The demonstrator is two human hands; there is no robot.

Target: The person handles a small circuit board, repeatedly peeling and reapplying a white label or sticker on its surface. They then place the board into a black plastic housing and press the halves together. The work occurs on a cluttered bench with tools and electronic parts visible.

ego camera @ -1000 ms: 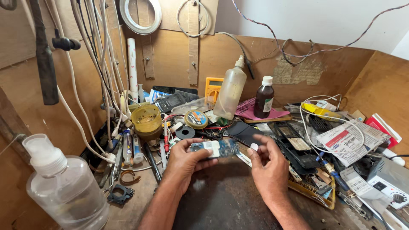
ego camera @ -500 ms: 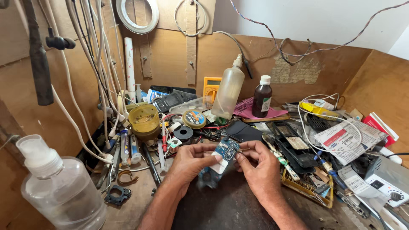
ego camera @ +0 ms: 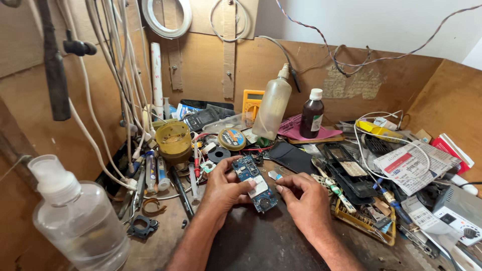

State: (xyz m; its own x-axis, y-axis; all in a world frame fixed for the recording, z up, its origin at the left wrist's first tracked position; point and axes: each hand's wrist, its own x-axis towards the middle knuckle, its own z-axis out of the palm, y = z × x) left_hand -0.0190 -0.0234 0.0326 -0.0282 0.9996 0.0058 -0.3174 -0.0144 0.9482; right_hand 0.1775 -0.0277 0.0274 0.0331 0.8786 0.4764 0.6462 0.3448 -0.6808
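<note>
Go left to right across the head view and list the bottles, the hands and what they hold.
Clear plastic bottle → left hand → blue circuit board, held in that hand → cloudy squeeze bottle → right hand → brown bottle.

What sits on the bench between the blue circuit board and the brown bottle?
In the head view, a flat black phone cover lies between the circuit board, held in the left hand, and the brown bottle.

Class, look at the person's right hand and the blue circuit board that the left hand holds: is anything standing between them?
Nothing visible does. The left hand grips the blue circuit board over the dark mat, and the right hand has its fingertips right at the board's edge, with no object between them. The clutter lies off to the sides.
</note>
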